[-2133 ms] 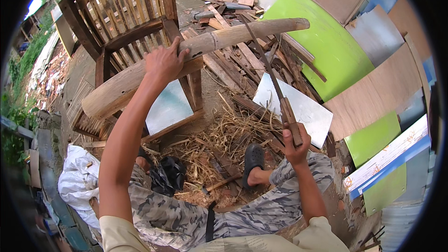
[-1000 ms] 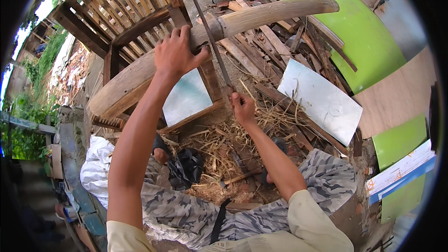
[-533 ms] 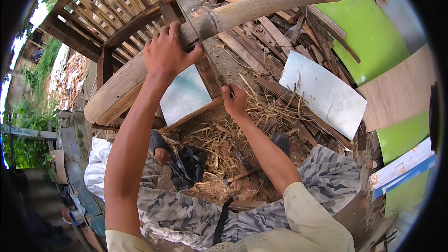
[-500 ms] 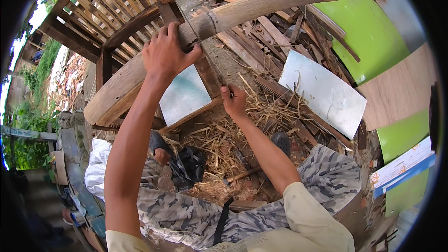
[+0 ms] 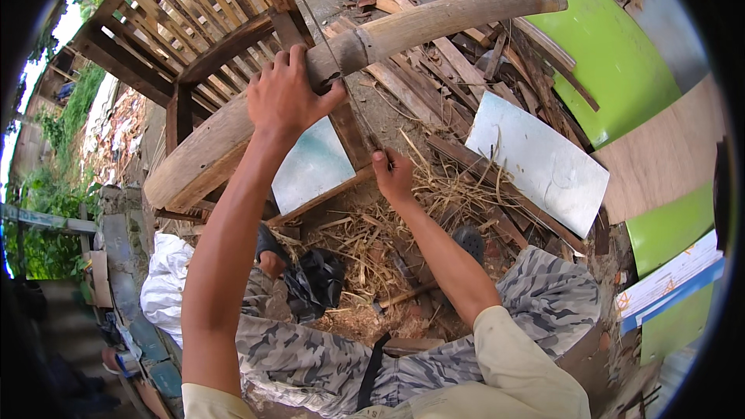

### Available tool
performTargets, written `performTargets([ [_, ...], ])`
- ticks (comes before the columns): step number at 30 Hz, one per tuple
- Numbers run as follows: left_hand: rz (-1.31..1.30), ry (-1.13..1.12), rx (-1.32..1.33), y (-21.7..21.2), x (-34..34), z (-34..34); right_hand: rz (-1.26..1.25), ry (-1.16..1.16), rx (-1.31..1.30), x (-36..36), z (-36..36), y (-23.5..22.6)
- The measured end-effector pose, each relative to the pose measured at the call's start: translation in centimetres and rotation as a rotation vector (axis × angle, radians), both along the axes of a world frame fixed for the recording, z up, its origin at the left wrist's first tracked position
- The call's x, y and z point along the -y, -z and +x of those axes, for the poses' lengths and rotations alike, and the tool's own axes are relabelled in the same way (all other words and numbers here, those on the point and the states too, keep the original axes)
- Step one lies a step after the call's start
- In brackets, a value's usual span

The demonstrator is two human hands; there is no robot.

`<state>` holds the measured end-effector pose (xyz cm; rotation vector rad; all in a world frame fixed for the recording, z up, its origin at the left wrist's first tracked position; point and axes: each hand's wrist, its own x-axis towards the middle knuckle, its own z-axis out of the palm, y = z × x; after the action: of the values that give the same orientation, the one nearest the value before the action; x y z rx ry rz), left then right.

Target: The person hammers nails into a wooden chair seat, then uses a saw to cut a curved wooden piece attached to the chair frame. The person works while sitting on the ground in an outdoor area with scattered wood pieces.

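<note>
From the head camera, the thick bamboo pole [image 5: 365, 70] runs slantwise across the scene, its wide cut end low beside the dark wooden chair frame [image 5: 194, 39] and its thin end reaching up over the green panel [image 5: 597, 54]. The left hand [image 5: 289, 97] lies over the top of the pole about midway along, fingers curled close together across it and the thumb hooked out on the near side. Just below the pole, the right hand [image 5: 393, 176] is wrapped tight round the handle of a long knife [image 5: 341, 70]; the fingers are closed into a fist, and the thin blade rises from it and crosses the pole right beside the left thumb. I cannot tell whether the edge has bitten into the bamboo or only rests on it.

Under the pole, dry shavings and splinters [image 5: 372, 240] lie heaped on the ground between the person's knees, which are in camouflage trousers [image 5: 326, 357]. A pale sheet-metal plate [image 5: 543, 159] lies flat to the right of the right hand, and a smaller pale panel [image 5: 310, 167] leans beneath the pole. Beyond the pole, scrap wooden slats [image 5: 442, 54] lie piled. A white sack [image 5: 167, 287] sits beside the left knee, well below the pole's wide end.
</note>
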<state>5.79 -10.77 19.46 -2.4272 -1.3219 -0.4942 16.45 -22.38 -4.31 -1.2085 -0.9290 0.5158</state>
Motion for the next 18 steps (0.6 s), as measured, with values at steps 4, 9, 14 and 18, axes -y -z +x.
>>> performTargets([
  [4, 0.011, -0.004, -0.015, 0.0, 0.1, -0.1, -0.034, 0.005, 0.043, -0.2, 0.2, -0.2],
  [9, -0.003, -0.013, -0.005, -0.2, 0.3, 0.3, -0.043, 0.029, 0.066, -0.1, 0.3, 1.1],
  [14, -0.015, -0.013, -0.008, -0.3, 0.2, -0.2, -0.079, 0.0, 0.028, 0.9, -0.2, 0.3],
  [18, 0.049, 0.034, 0.027, 0.2, -0.3, -0.5, -0.054, 0.0, 0.018, -0.3, -0.4, -1.0],
])
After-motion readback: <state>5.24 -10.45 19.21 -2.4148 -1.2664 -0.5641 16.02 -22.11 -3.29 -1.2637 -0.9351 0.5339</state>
